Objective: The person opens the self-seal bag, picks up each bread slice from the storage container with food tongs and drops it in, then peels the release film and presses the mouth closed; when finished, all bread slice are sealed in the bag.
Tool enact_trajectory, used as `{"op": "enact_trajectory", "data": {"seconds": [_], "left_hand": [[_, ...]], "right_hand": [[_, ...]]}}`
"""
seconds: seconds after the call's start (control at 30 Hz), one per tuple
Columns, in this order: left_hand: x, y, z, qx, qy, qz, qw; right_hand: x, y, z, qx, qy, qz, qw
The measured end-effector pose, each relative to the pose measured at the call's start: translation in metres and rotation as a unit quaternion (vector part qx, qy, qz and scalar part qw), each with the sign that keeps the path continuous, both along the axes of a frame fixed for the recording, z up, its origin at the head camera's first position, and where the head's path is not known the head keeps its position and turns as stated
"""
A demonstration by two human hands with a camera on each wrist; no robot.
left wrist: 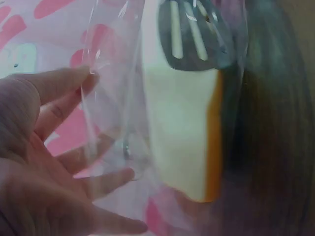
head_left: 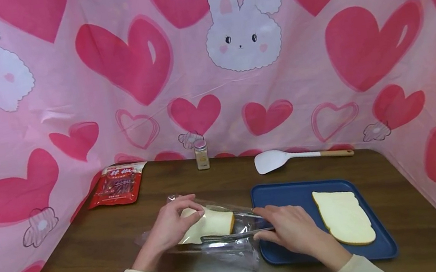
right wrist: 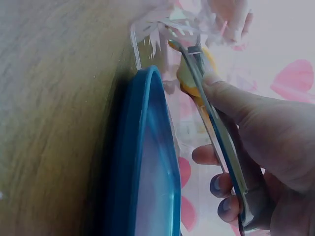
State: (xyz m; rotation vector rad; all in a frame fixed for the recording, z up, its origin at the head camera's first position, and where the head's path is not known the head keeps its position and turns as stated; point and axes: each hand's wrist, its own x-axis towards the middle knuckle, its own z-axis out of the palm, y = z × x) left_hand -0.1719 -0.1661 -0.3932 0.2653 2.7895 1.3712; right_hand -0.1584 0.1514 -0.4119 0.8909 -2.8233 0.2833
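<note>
A clear plastic bag (head_left: 237, 253) lies near the middle of the table, with white bread (head_left: 215, 223) inside, brown crust showing along one side. My left hand (head_left: 172, 225) is over the bag's left part; in the left wrist view thumb and forefinger pinch the bag's film (left wrist: 110, 93), the other fingers spread. From the right, my right hand (head_left: 291, 227) grips metal tongs (right wrist: 216, 123), whose arms reach into the bag. One slotted tong head (left wrist: 189, 39) lies against the bread in the left wrist view. The other tong tip is hard to make out.
A blue tray (head_left: 283, 190) sits under and beside my right hand, bearing a bread slice (head_left: 344, 218). Behind are a white spatula (head_left: 271, 160) with wooden handle, a small capped jar (head_left: 201, 155) and a red food packet (head_left: 118, 186). Pink printed cloth (head_left: 197, 62) walls the table.
</note>
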Motion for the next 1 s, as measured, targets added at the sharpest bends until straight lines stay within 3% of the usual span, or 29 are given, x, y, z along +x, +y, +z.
{"op": "enact_trajectory", "data": {"seconds": [0.2, 0.57, 1.0], "left_hand": [[-0.001, -0.005, -0.008, -0.001, 0.011, -0.035, 0.9993], [0.002, -0.005, -0.015, 0.015, 0.031, -0.043, 0.9985], [0.0, -0.001, -0.019, -0.001, 0.053, -0.027, 0.9982]], "right_hand": [[0.006, -0.002, -0.004, -0.005, 0.052, 0.007, 0.9986], [0.008, -0.012, -0.014, -0.009, 0.076, -0.005, 0.9971], [0.006, -0.017, -0.013, 0.004, 0.041, -0.028, 0.9988]]}}
